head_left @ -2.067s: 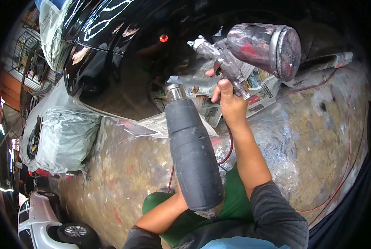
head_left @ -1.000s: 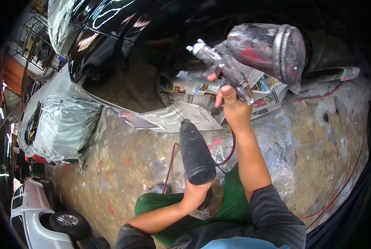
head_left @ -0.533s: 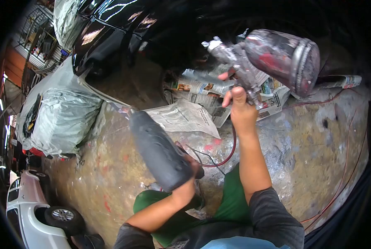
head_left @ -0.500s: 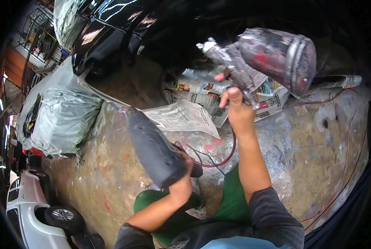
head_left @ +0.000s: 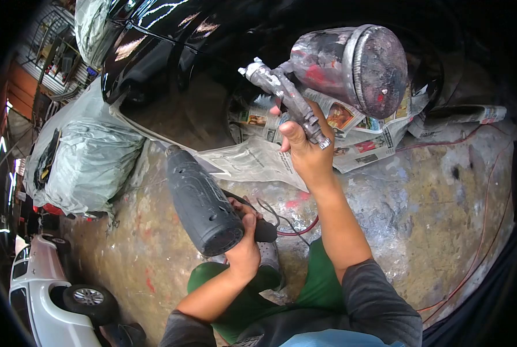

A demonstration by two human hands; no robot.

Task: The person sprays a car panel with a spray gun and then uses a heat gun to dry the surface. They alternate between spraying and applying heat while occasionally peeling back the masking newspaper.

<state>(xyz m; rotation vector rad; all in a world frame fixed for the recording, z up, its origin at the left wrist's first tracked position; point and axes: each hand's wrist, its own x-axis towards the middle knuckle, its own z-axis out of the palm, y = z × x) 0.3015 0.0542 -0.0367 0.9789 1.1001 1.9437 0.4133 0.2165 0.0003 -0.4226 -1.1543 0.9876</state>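
Note:
My left hand [head_left: 245,243] is closed round the handle of a dark grey heat gun [head_left: 203,202], whose nozzle points up and to the left. My right hand [head_left: 313,156] grips a paint-spattered spray gun [head_left: 284,95], the thumb lying along its left side. A large paint cup [head_left: 351,69], smeared grey and red with a ribbed ring round its lid, is attached to the spray gun and tilts to the right. Both tools are held in the air, apart from each other. Part of the fingers on each hand is hidden behind the tools.
A glossy black car body [head_left: 212,69] stands ahead, with newspaper sheets [head_left: 258,159] spread at its lower edge. Plastic sheeting [head_left: 90,162] covers something at left. A red hose [head_left: 472,266] and a dark cable lie on the stained floor [head_left: 397,214]. A white pickup [head_left: 44,295] stands lower left.
The spray gun and its cup have moved left and slightly up with my right hand, turning the lid more towards me. The heat gun has shifted slightly left.

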